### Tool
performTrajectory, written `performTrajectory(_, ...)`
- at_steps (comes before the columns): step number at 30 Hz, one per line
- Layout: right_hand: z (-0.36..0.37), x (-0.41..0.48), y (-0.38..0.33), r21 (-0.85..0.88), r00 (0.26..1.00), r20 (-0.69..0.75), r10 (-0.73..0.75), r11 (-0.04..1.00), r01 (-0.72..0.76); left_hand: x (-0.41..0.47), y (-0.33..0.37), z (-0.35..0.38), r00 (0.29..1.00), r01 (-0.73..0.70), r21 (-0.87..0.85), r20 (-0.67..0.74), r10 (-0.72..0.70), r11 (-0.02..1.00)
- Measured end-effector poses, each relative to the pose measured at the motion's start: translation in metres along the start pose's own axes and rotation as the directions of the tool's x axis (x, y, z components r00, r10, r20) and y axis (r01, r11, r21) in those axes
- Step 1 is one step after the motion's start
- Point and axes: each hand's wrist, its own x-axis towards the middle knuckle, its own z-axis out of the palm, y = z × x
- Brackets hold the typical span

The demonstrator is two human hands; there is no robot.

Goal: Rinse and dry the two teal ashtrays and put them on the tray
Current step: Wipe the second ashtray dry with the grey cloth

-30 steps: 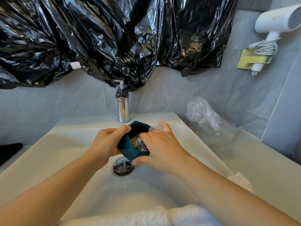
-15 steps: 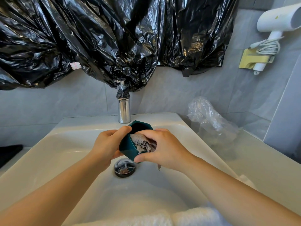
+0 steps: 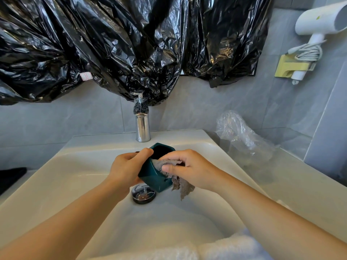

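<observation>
My left hand [image 3: 127, 168] grips a teal faceted ashtray [image 3: 154, 177], tilted with its mouth turned toward me, above the white sink basin [image 3: 62, 177]. My right hand [image 3: 189, 168] pinches a grey cloth [image 3: 170, 165] that lies over the ashtray's rim and inside it, with a corner hanging down below. A second ashtray and a tray are not in sight.
A chrome tap [image 3: 143, 128] stands at the back of the basin, and the round drain plug [image 3: 143, 194] sits under my hands. Black plastic bags [image 3: 112, 44] hang on the wall. Crumpled clear plastic [image 3: 242, 137] lies on the counter at the right. A white towel [image 3: 225, 248] covers the front edge. A hair dryer [image 3: 317, 25] hangs upper right.
My right hand has slid the cloth from deep inside the ashtray up over its rim, and a corner of the cloth now hangs below. The left hand keeps its hold.
</observation>
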Motion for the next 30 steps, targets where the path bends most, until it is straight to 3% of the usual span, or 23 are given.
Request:
performTrajectory(8,-0.020,-0.003,0.000,0.112,0.998,-0.066,0.012,0.994,-0.004,0.001,0.003,-0.001,0.999,-0.027,0.008,-0.022,0.027,1.000)
performTrajectory(12,-0.029,-0.002,0.006,0.200,0.956,-0.286,0.063,0.980,-0.005,0.004,0.004,-0.009,0.995,-0.009,-0.027,-0.097,0.006,1.000)
performTrajectory(14,-0.029,0.000,0.014,0.087,0.894,-0.446,0.050,0.996,-0.012,0.005,0.008,-0.012,0.992,0.007,-0.093,-0.128,-0.019,0.996)
performTrajectory(16,-0.027,0.001,0.019,-0.055,0.865,-0.496,0.068,0.992,-0.110,0.005,0.012,-0.014,0.990,0.024,-0.153,-0.137,-0.045,0.988)
performTrajectory(21,-0.024,-0.003,0.018,-0.166,0.880,-0.470,0.072,0.972,-0.168,0.005,0.015,-0.014,0.988,0.054,-0.202,-0.131,-0.082,0.978)
performTrajectory(25,-0.024,-0.001,0.016,-0.023,0.871,-0.478,0.117,0.989,-0.146,0.003,0.016,-0.012,0.988,0.062,-0.215,-0.123,-0.090,0.975)
performTrajectory(30,-0.022,0.000,0.010,0.182,0.912,-0.381,0.153,0.979,-0.089,0.001,0.018,-0.010,0.989,0.110,-0.305,-0.060,-0.135,0.946)
